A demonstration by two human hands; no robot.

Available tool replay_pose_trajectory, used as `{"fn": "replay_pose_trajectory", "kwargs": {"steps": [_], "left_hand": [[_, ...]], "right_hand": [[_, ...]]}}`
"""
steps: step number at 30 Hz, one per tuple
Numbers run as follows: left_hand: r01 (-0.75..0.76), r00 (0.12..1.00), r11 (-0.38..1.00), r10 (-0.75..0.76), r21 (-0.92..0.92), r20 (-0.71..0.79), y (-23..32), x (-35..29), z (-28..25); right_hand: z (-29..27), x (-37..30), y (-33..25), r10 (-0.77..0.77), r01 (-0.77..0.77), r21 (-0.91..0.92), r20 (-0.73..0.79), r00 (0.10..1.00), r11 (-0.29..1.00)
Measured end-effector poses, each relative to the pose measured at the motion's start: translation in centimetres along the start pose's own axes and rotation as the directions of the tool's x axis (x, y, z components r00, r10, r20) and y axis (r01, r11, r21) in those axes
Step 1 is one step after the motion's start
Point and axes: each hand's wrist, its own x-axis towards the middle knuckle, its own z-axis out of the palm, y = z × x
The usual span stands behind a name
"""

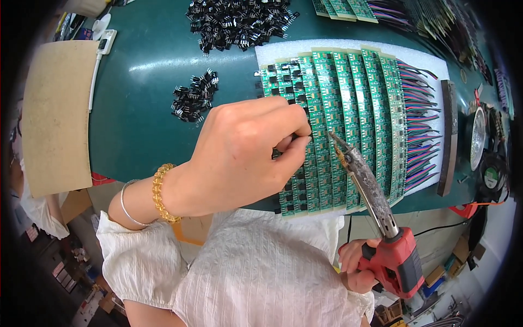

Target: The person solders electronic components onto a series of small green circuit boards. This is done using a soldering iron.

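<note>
From my remote seat I see the bare left hand (pixel 239 150) reaching in from the near left, wrist nearly straight, back of the hand upward, fingers curled. Thumb and index finger make a narrow pinch over the left part of the overlapping green printed circuit boards (pixel 359 109); I can't tell whether a piece sits between them. The bare right hand (pixel 359 267) is low at the near right, wrapped around the handle of a red-and-black soldering gun with a scorched metal barrel (pixel 395 264), whose tip points far and left, over the boards just right of the pinch.

The boards lie right of centre on a white foam sheet (pixel 272 53), with multicoloured thin wires (pixel 419 125) trailing off their right side toward a dark narrow bar (pixel 448 139). All this rests on a glossy dark-green tabletop (pixel 141 76). I see a small heap of black pronged components (pixel 195 97) left of the boards and a larger heap of the same kind (pixel 234 24) beyond it. A tan flat panel (pixel 60 117) covers the left side; a small black fan (pixel 492 177) is at the far right
</note>
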Motion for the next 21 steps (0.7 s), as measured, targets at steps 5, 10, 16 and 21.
{"fn": "replay_pose_trajectory", "kwargs": {"steps": [5, 10, 16, 21], "left_hand": [[0.021, 1.0, 0.999, -0.021, 0.025, 0.0, 0.3, -0.2, -0.3], [-0.037, 0.999, 0.999, 0.036, -0.023, -0.039, 0.0, -0.3, 0.5], [-0.015, 0.97, 0.965, 0.078, 0.263, -0.231, -0.9, -1.0, -3.1], [0.237, 0.959, 0.844, -0.122, 0.481, -0.257, -5.1, -2.6, -9.6]], "right_hand": [[0.8, 2.0, -0.4, -0.115, 0.113, 0.046, 0.036, 0.993, 0.992], [-0.1, 0.8, 0.9, -0.129, 0.144, 0.102, -0.142, 0.981, 0.984], [0.6, 2.0, 0.5, -0.19, 0.195, 0.012, -0.176, 0.966, 0.981], [0.8, 2.3, 0.3, -0.209, 0.218, 0.031, -0.177, 0.962, 0.976]]}}
